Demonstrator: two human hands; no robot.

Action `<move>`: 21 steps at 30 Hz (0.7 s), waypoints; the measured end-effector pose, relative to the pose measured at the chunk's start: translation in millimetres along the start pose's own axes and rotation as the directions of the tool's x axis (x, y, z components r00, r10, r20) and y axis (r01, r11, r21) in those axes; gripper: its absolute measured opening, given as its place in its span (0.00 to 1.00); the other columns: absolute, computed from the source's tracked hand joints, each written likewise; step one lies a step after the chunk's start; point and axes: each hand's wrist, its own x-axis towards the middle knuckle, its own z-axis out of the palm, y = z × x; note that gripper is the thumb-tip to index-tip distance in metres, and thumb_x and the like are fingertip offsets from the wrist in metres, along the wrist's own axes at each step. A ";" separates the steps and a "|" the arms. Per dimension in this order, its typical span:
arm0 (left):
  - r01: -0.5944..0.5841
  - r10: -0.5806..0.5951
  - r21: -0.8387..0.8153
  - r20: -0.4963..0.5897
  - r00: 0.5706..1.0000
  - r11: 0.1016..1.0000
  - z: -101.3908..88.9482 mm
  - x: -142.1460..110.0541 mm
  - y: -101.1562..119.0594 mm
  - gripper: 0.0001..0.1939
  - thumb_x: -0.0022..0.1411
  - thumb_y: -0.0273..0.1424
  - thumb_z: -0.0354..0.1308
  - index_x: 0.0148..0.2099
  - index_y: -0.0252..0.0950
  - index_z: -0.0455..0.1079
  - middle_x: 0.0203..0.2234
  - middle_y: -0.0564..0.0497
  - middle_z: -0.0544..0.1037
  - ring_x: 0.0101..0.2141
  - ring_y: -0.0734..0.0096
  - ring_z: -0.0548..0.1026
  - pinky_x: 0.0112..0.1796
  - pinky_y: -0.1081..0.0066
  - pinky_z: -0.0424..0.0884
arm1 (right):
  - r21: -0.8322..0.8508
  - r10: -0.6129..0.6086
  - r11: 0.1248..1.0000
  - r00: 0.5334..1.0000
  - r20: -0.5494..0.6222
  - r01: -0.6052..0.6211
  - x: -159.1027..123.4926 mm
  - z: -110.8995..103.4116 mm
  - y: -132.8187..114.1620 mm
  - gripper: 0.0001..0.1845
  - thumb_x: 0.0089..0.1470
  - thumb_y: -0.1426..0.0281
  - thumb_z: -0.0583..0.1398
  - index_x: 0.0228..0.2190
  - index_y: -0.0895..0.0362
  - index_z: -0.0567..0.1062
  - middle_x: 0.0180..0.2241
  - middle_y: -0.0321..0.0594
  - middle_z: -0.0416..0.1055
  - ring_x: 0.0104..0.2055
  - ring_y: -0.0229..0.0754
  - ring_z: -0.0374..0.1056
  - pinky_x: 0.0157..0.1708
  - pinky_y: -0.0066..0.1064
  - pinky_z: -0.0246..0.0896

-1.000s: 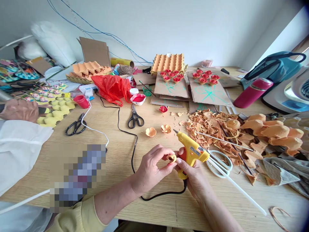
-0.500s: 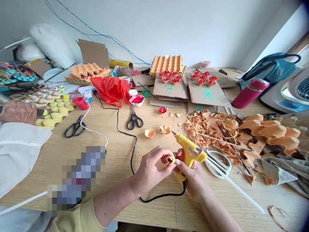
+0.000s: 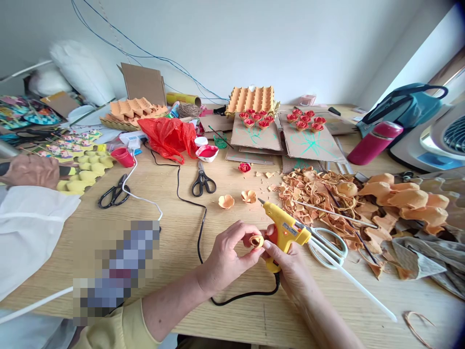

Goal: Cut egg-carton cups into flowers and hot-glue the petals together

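Observation:
Between the thumb and fingers of my left hand (image 3: 228, 252) is a small rolled orange flower piece (image 3: 256, 241), its curled opening facing up. My right hand (image 3: 290, 266) is closed around a yellow hot glue gun (image 3: 285, 228) whose nozzle points up and left. The thumb of that hand also touches the flower piece. A long white glue stick (image 3: 356, 283) sticks out of the gun's rear. Two orange petal cups, one on the left (image 3: 226, 201) and one on the right (image 3: 249, 196), lie beyond my hands, with a red painted flower (image 3: 244, 167) behind them.
Orange egg-carton scraps (image 3: 308, 191) are heaped at the right, beside white-handled scissors (image 3: 329, 247). Black-handled scissors (image 3: 203, 183) and a black cord (image 3: 203, 228) lie left of centre. Red flowers stand on cardboard (image 3: 312, 145) at the back. Another person's hand (image 3: 34, 172) rests at far left.
Both hands keep nearly the same pose, still holding the flower piece and glue gun. The view has shifted slightly; nothing on the table has visibly been moved.

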 end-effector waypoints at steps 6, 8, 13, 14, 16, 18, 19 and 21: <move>0.017 -0.016 -0.034 0.005 1.000 0.999 -1.4 1.6 3.1 0.09 0.60 0.23 0.62 0.42 0.38 0.70 0.33 0.52 0.78 0.32 0.74 0.76 0.36 0.74 0.74 | 0.008 -0.010 1.000 1.000 -0.018 0.010 0.4 1.1 -1.6 0.18 0.48 0.63 0.72 0.36 0.50 0.71 0.35 0.36 0.77 0.38 0.43 0.73 0.36 0.31 0.66; 0.020 -0.020 -0.036 0.003 1.000 0.999 -1.6 1.8 3.4 0.09 0.59 0.23 0.63 0.42 0.38 0.70 0.32 0.52 0.78 0.32 0.73 0.76 0.36 0.73 0.74 | 0.006 -0.006 1.000 1.000 -0.018 0.006 0.4 1.6 -2.2 0.18 0.48 0.63 0.72 0.36 0.50 0.71 0.35 0.36 0.77 0.39 0.44 0.74 0.35 0.31 0.66; 0.041 -0.041 -0.034 0.007 0.999 0.999 -1.6 1.3 3.9 0.09 0.59 0.25 0.63 0.42 0.38 0.71 0.32 0.52 0.79 0.32 0.72 0.76 0.36 0.72 0.74 | -0.001 0.004 1.000 1.000 -0.021 -0.004 0.0 2.1 -3.1 0.19 0.47 0.61 0.72 0.36 0.50 0.70 0.36 0.37 0.78 0.40 0.46 0.74 0.36 0.33 0.66; 0.040 -0.040 -0.037 0.006 0.999 0.999 -1.6 1.2 4.0 0.09 0.59 0.24 0.63 0.42 0.38 0.71 0.32 0.52 0.79 0.32 0.72 0.76 0.36 0.72 0.74 | -0.003 0.003 1.000 1.000 -0.021 -0.003 -0.1 2.0 -3.1 0.20 0.46 0.61 0.72 0.36 0.50 0.70 0.36 0.37 0.78 0.40 0.46 0.74 0.36 0.33 0.66; 0.036 -0.036 -0.042 0.006 0.999 0.998 -1.5 0.8 4.0 0.09 0.59 0.24 0.64 0.43 0.37 0.71 0.32 0.52 0.78 0.32 0.73 0.76 0.36 0.73 0.74 | -0.004 0.003 1.000 1.000 -0.018 -0.003 0.0 1.7 -3.0 0.20 0.46 0.61 0.73 0.36 0.51 0.70 0.36 0.37 0.78 0.40 0.46 0.74 0.36 0.34 0.66; 0.035 -0.035 -0.045 0.005 0.999 0.998 -1.5 0.7 3.7 0.10 0.59 0.24 0.64 0.43 0.37 0.71 0.32 0.52 0.78 0.32 0.74 0.75 0.36 0.74 0.74 | -0.002 0.004 1.000 1.000 -0.012 -0.004 0.3 1.3 -2.5 0.20 0.47 0.61 0.72 0.36 0.50 0.70 0.36 0.37 0.78 0.40 0.46 0.74 0.37 0.34 0.66; 0.035 -0.034 -0.046 0.005 0.999 0.998 -1.5 0.6 3.5 0.10 0.59 0.24 0.64 0.43 0.37 0.71 0.32 0.52 0.78 0.32 0.74 0.75 0.36 0.74 0.74 | -0.001 0.003 1.000 1.000 -0.010 -0.003 0.5 1.2 -2.2 0.19 0.47 0.61 0.72 0.36 0.50 0.70 0.36 0.36 0.78 0.39 0.46 0.74 0.37 0.33 0.66; 0.037 -0.036 -0.049 0.007 0.999 0.998 -1.4 0.6 3.0 0.10 0.58 0.23 0.64 0.43 0.37 0.71 0.33 0.52 0.78 0.32 0.74 0.75 0.36 0.74 0.74 | 0.001 0.003 1.000 1.000 -0.004 -0.003 0.8 0.9 -1.5 0.19 0.48 0.61 0.72 0.36 0.50 0.70 0.36 0.35 0.78 0.39 0.45 0.74 0.37 0.33 0.65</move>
